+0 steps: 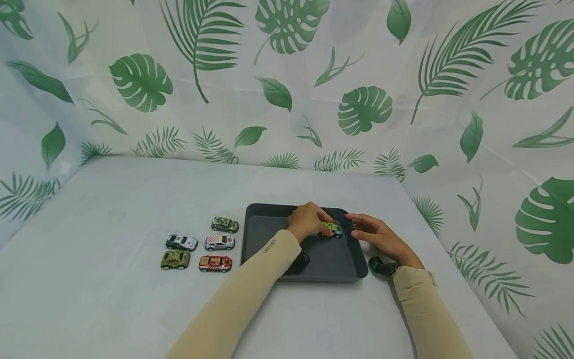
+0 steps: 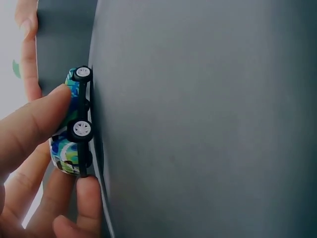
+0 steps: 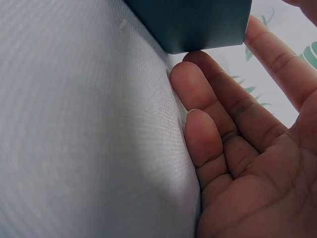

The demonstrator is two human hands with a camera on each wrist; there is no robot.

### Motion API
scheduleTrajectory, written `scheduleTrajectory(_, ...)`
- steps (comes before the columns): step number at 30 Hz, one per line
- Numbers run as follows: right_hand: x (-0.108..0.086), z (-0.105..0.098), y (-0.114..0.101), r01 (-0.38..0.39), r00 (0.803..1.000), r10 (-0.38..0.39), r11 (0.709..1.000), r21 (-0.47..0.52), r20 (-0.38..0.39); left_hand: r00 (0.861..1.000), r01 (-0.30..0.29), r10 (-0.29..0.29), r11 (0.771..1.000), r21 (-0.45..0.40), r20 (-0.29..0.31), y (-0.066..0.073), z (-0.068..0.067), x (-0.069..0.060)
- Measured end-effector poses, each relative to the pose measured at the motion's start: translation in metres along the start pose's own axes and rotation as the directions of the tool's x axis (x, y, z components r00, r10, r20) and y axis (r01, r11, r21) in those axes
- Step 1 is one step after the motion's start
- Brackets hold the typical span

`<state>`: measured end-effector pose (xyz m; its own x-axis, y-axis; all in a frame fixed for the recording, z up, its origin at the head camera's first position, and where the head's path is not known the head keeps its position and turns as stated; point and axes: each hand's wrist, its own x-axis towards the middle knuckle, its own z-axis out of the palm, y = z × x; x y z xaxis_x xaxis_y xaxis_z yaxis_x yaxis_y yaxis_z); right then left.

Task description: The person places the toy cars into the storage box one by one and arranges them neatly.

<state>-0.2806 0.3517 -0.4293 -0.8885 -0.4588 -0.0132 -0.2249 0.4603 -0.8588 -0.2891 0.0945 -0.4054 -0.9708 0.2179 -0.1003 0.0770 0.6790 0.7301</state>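
Observation:
My left hand [image 1: 309,220] reaches into the dark grey tray [image 1: 332,259] and pinches a green-and-blue toy car [image 1: 333,229] near the tray's back right corner. In the left wrist view, the thumb lies on one side of the toy car [image 2: 74,121], its wheels facing the tray floor. My right hand [image 1: 381,237] is at the tray's right side, its fingers [image 3: 272,57] extended or loosely bent, one against the tray's outer corner [image 3: 213,25]. It holds nothing. Part of the tray is hidden by the left forearm.
Left of the tray, several toy cars stand on the white table: a camouflage one [image 1: 224,224], a white one [image 1: 219,243], a red one [image 1: 215,264], a green-and-white one [image 1: 181,242] and an olive one [image 1: 175,259]. A leaf-patterned cloth [image 1: 305,109] hangs behind.

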Motion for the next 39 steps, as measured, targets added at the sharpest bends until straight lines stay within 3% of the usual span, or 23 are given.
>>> scheduleTrajectory(8,0.000,0.000,0.000,-0.004,1.000,0.004,1.000,-0.006,-0.008,1.000,0.015,-0.015,1.000,0.000,0.006,0.001,-0.001,-0.001)
scheduleTrajectory(13,-0.001,0.000,0.000,-0.005,1.000,0.005,1.000,-0.006,-0.009,1.000,0.007,-0.007,1.000,-0.025,0.020,0.000,-0.008,-0.005)
scheduleTrajectory(25,0.001,-0.001,0.001,0.004,1.000,-0.004,1.000,0.008,-0.005,0.992,-0.076,0.089,0.988,-0.134,0.091,-0.006,-0.027,-0.008)
scheduleTrajectory(29,0.001,-0.001,0.001,0.010,1.000,-0.010,1.000,0.012,-0.004,0.983,-0.113,0.145,0.961,-0.254,0.109,-0.009,-0.030,-0.007)
scheduleTrajectory(34,0.002,-0.001,0.001,0.018,1.000,-0.018,1.000,0.018,0.001,0.967,-0.140,0.214,0.900,-0.412,0.140,-0.015,-0.032,-0.005)
scheduleTrajectory(39,0.001,-0.001,0.001,0.018,1.000,-0.018,0.999,0.031,-0.005,0.948,-0.135,0.258,0.854,-0.503,0.184,-0.016,-0.037,-0.005)
